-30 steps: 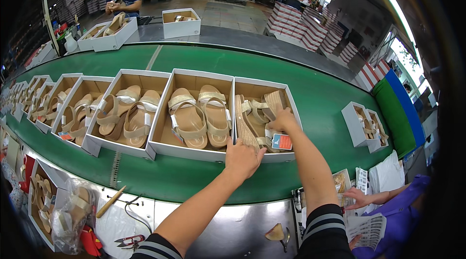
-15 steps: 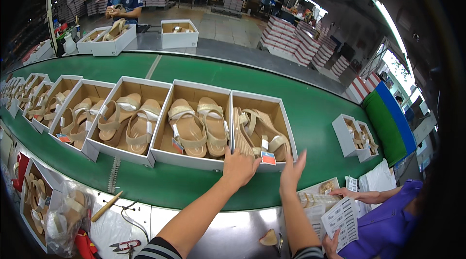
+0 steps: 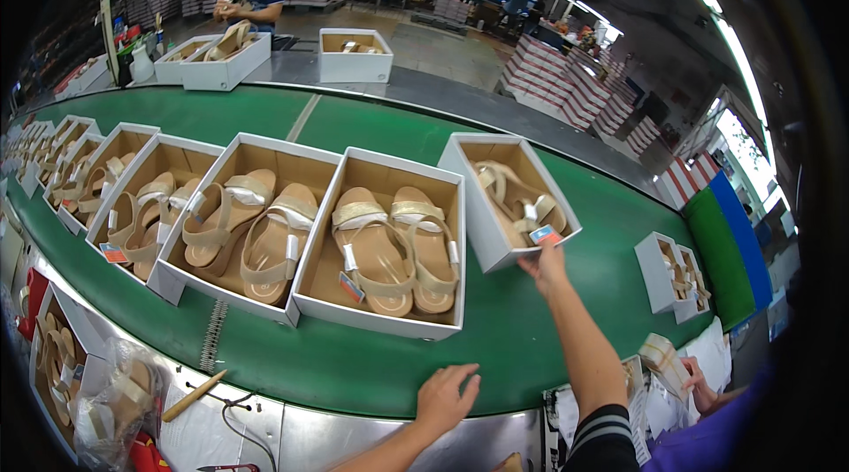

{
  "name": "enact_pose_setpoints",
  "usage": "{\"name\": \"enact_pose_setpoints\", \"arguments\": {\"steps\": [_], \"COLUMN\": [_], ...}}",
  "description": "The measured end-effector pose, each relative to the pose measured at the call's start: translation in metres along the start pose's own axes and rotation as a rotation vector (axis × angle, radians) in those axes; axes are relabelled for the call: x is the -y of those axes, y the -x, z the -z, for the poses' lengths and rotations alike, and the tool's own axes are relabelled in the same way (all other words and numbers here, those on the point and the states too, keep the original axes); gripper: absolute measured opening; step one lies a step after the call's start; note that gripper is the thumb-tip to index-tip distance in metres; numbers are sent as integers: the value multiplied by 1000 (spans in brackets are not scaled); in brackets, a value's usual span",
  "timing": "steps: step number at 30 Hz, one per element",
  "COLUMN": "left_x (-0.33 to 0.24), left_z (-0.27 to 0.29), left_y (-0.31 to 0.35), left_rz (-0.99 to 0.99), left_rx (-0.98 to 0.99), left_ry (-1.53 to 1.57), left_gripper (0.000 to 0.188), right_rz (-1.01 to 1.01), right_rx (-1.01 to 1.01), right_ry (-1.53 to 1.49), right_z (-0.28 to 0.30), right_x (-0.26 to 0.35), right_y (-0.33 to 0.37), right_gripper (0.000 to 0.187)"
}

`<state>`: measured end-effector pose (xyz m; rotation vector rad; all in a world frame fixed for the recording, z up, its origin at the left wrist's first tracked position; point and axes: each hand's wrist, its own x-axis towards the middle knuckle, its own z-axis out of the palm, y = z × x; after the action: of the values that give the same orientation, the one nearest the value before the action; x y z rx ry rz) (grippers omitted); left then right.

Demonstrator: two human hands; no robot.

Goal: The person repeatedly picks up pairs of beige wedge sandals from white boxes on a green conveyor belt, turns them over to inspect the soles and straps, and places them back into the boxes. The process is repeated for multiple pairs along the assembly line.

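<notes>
My right hand (image 3: 546,267) grips the near edge of a white shoebox (image 3: 485,211), which sits apart from the row, turned at an angle on the green conveyor belt (image 3: 495,339). Inside it lie tan wedge sandals (image 3: 515,198) with an orange and blue tag (image 3: 545,234) at the near end. Lower down, my left hand (image 3: 447,397) holds nothing, fingers apart, over the belt's near edge. The nearest box to it is a white shoebox (image 3: 380,317) with a pair of flat-lying tan sandals (image 3: 376,251), the last in the row.
More boxes of sandals (image 3: 239,233) run leftward along the belt. Two small boxes (image 3: 659,273) sit at the right by a blue and green barrier (image 3: 730,242). A co-worker in purple (image 3: 707,437) handles a package. An open box (image 3: 352,57) stands on the far ledge.
My right hand has taken the end box away from the row, rightward and toward the far side. My left hand has let go of the boxes and drawn back toward me.
</notes>
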<state>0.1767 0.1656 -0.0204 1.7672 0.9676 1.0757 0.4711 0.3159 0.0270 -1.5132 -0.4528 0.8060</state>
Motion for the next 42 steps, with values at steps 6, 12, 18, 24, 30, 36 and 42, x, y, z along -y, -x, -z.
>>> {"name": "enact_pose_setpoints", "arguments": {"steps": [6,12,18,24,30,36,42], "left_x": [0,-9,0,-2,-47,-105,-64], "left_z": [3,11,8,22,126,251,235], "left_y": [4,8,6,6,116,358,513], "left_rz": [-25,18,-51,-118,-43,895,1681], "left_rx": [118,140,150,71,76,-317,-1030], "left_ry": [-64,-24,-2,183,117,-160,30], "left_gripper": [26,24,25,24,21,19,40], "right_rz": [203,334,838,702,583,884,996], "right_rx": [199,311,5,589,555,414,211], "right_ry": [-78,284,615,1364,1607,1417,1401], "right_z": [-79,-151,-132,-173,-180,-178,-168], "right_x": [15,8,38,80,41,15,4], "right_y": [-122,-124,-30,172,195,199,196], "right_gripper": [44,54,34,53,79,73,60]}}
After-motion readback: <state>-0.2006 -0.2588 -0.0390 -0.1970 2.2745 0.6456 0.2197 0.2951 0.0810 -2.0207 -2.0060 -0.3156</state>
